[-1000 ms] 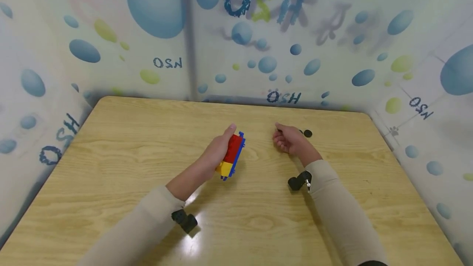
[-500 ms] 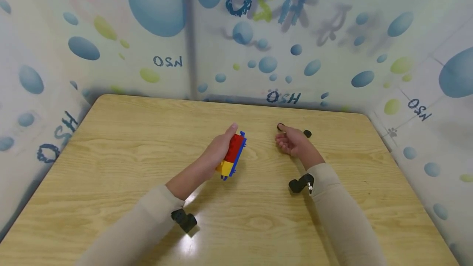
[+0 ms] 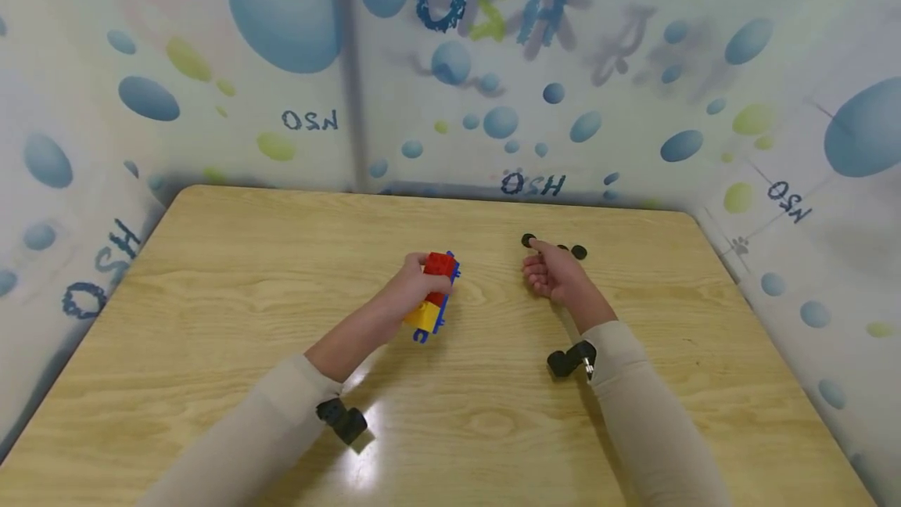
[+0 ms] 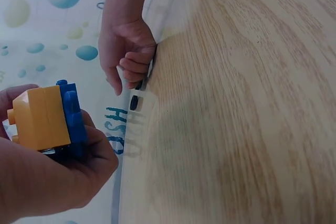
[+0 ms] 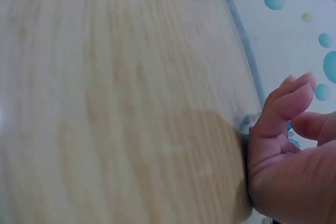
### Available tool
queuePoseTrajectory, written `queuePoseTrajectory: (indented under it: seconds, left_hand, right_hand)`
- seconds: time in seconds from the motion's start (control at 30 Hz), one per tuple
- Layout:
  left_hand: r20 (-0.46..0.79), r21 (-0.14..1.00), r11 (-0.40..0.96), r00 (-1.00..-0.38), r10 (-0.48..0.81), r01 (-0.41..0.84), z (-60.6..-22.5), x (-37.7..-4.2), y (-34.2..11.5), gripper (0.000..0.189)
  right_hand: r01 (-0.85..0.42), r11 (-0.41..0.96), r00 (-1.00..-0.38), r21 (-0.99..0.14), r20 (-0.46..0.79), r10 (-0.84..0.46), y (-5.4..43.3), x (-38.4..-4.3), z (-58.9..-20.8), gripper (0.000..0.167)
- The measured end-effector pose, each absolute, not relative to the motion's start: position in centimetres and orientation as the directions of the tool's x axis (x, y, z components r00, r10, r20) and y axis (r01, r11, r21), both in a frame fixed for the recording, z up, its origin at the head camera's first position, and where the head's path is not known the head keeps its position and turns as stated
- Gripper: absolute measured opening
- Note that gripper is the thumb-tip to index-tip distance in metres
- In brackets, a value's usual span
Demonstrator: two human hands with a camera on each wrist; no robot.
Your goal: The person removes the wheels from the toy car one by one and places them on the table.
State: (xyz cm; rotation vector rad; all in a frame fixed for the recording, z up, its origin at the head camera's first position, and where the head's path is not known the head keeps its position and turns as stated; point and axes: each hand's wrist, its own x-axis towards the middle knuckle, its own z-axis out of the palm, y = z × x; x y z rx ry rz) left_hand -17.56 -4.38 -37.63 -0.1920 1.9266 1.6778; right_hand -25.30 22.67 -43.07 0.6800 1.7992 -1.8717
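Observation:
My left hand (image 3: 408,288) grips a building-block toy vehicle (image 3: 426,319), raised over the table. It has red and yellow blocks on a blue base with hooked ends. In the left wrist view, the toy's yellow block (image 4: 42,119) and blue base (image 4: 73,119) show between thumb and fingers. My right hand (image 3: 559,272) rests at the table's far side, its fingers loosely curled and the thumb stretched out. Just past the thumb tip lies a small black disc (image 3: 528,240). Another black disc (image 3: 579,252) lies behind the hand, with a third partly hidden between them.
The wooden table (image 3: 281,257) runs back to a wall (image 3: 422,84) printed with bubbles and letters. A dark wrist camera (image 3: 342,420) sits on the left sleeve, and another wrist camera (image 3: 572,359) on the right.
My left hand has turned the toy, and a digit now crosses its red part. By the right thumb, a black disc mostly hidden before now shows fully. The right hand has barely shifted.

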Motion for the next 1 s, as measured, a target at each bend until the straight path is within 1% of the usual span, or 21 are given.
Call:
queuePoseTrajectory:
  seconds: [0.03,0.1,0.3,0.37,0.53,0.7,0.8,0.87,1.0]
  left_hand:
    - [-0.497,0.866,0.213,-0.830,0.254,-0.453,-37.7,-17.6,-4.4,0.077]
    - [-0.474,0.876,0.235,-0.840,0.263,-0.421,-37.8,-17.6,-4.4,0.077]
    - [-0.399,0.901,0.320,-0.853,0.337,-0.295,-38.3,-17.5,-4.5,0.062]
    - [-0.379,0.902,0.349,-0.851,0.364,-0.253,-38.4,-17.5,-4.5,0.060]
    - [-0.347,0.900,0.398,-0.846,0.405,-0.178,-38.7,-17.4,-4.2,0.060]
    - [-0.320,0.898,0.422,-0.844,0.430,-0.126,-38.4,-17.3,-4.0,0.058]
    - [-0.306,0.895,0.435,-0.843,0.443,-0.097,-38.2,-17.4,-3.9,0.058]
    - [-0.299,0.900,0.427,-0.840,0.452,-0.090,-38.1,-17.5,-3.9,0.056]
    - [-0.306,0.903,0.418,-0.836,0.454,-0.104,-37.8,-17.8,-3.8,0.049]
  right_hand:
    - [0.625,-0.055,-0.780,-0.779,-0.626,0.013,22.7,-25.3,-43.1,0.044]
    - [0.611,-0.059,-0.791,-0.790,-0.612,0.006,22.6,-25.1,-43.0,0.044]
    - [0.582,-0.015,-0.813,-0.813,-0.582,-0.009,22.3,-24.4,-43.0,0.044]
    - [0.582,0.006,-0.813,-0.813,-0.582,-0.027,22.0,-24.0,-43.0,0.044]
    - [0.565,0.088,-0.811,-0.821,-0.571,-0.125,20.7,-22.5,-42.5,0.050]
    - [0.491,0.163,-0.826,-0.856,-0.517,-0.224,19.3,-21.1,-40.8,0.063]
    - [0.450,0.223,-0.819,-0.865,-0.499,-0.282,18.7,-20.5,-39.8,0.066]
    - [0.430,0.258,-0.808,-0.865,-0.496,-0.318,18.4,-20.1,-39.2,0.068]
    - [0.405,0.295,-0.789,-0.865,-0.494,-0.365,18.0,-19.5,-38.4,0.063]
